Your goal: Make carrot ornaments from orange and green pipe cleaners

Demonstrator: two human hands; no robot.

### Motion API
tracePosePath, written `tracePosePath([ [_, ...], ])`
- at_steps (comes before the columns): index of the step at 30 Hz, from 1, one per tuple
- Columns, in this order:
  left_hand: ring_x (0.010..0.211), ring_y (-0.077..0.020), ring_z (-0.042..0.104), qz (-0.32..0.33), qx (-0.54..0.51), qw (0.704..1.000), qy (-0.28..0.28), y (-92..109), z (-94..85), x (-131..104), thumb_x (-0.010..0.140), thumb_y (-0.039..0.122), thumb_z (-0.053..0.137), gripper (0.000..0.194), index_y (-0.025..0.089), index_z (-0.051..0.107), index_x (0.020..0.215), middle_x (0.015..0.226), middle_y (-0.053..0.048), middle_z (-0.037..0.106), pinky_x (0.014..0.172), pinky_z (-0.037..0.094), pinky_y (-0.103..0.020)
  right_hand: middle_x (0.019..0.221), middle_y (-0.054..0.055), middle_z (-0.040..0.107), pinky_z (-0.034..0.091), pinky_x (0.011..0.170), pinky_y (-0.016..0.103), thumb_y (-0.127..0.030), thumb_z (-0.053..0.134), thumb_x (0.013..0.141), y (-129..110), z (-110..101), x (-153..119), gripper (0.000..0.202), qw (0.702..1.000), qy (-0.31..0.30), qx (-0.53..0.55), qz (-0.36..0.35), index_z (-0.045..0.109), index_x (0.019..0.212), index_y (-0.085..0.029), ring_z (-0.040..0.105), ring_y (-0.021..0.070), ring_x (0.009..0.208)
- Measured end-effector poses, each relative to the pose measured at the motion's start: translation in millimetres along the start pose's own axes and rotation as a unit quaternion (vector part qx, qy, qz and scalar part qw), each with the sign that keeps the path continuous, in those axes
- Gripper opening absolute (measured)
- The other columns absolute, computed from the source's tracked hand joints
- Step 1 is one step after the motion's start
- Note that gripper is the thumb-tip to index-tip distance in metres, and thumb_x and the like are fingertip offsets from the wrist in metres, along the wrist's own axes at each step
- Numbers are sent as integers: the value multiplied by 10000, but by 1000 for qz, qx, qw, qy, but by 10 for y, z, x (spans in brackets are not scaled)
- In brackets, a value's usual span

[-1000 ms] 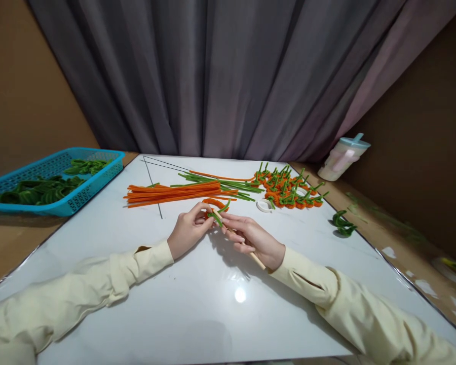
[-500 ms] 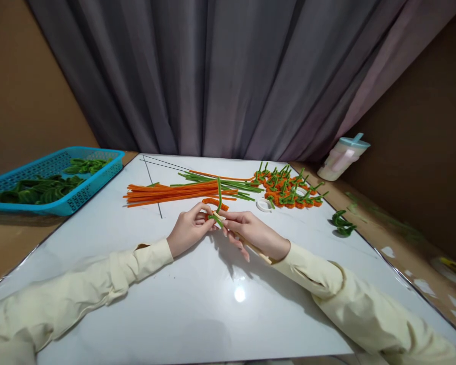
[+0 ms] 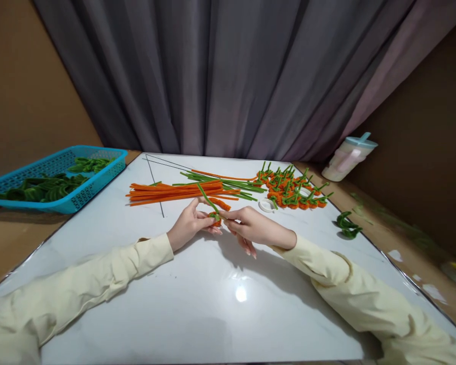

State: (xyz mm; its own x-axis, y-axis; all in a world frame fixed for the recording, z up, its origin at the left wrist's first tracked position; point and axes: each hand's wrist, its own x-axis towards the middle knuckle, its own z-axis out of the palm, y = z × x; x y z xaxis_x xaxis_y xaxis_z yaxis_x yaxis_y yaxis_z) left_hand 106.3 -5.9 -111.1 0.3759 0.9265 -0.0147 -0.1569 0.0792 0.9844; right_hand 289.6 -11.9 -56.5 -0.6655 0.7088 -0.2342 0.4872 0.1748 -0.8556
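Note:
My left hand pinches a small orange and green pipe-cleaner ornament. From its top a green pipe-cleaner stem stands up, tilted to the left. My right hand is closed at the ornament's right side, its thumb and forefinger around a thin pale stick, of which only a bit near the fingertips seems to show; the rest is hidden by the hand. Just beyond the fingers lies a short, thick orange coil. A bundle of orange pipe cleaners and several green pipe cleaners lie behind my hands.
Several finished orange and green ornaments cluster at the back right, near a white ring. Curled green pieces lie at the right edge. A blue basket with green pieces stands left, a lidded tumbler right.
The ornament has turned in my fingers, so its orange side shows and its stem leans left. The pale stick, earlier visible below my right palm, is now mostly out of sight.

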Motion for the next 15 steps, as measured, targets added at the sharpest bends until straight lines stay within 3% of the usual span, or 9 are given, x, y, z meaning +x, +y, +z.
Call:
tracePosePath([
  [5, 656, -204, 678, -40, -72, 996, -34, 10, -84, 60, 713, 200, 598, 339, 161, 429, 1005, 715, -61, 688, 644, 525, -290, 369, -101, 412, 323, 272, 117, -10, 301, 802, -105, -40, -45, 279, 998, -15, -61, -14, 516, 900, -158, 466, 74, 259],
  [8, 657, -228, 674, -79, -127, 986, -69, 5, -130, 116, 766, 334, 512, 315, 142, 474, 1013, 744, -92, 680, 625, 528, -318, 383, -102, 403, 318, 268, 116, -2, 296, 791, -107, -38, -49, 285, 997, -18, -69, -13, 511, 895, -157, 478, 76, 270],
  [11, 624, -219, 667, -111, -107, 984, -86, 18, -128, 148, 835, 491, 405, 421, 133, 494, 1039, 726, -108, 674, 605, 525, -312, 381, -97, 418, 341, 272, 125, -9, 299, 794, -95, -32, -43, 304, 996, -28, -88, -5, 519, 955, -144, 462, 74, 261],
  [15, 653, -213, 672, -132, -61, 984, -105, 59, -108, 153, 820, 533, 438, 435, 132, 526, 962, 730, -116, 676, 653, 522, -295, 391, -95, 417, 345, 276, 126, 33, 283, 759, -99, -36, -38, 417, 992, -41, -122, 2, 520, 1065, -122, 442, 67, 258],
])
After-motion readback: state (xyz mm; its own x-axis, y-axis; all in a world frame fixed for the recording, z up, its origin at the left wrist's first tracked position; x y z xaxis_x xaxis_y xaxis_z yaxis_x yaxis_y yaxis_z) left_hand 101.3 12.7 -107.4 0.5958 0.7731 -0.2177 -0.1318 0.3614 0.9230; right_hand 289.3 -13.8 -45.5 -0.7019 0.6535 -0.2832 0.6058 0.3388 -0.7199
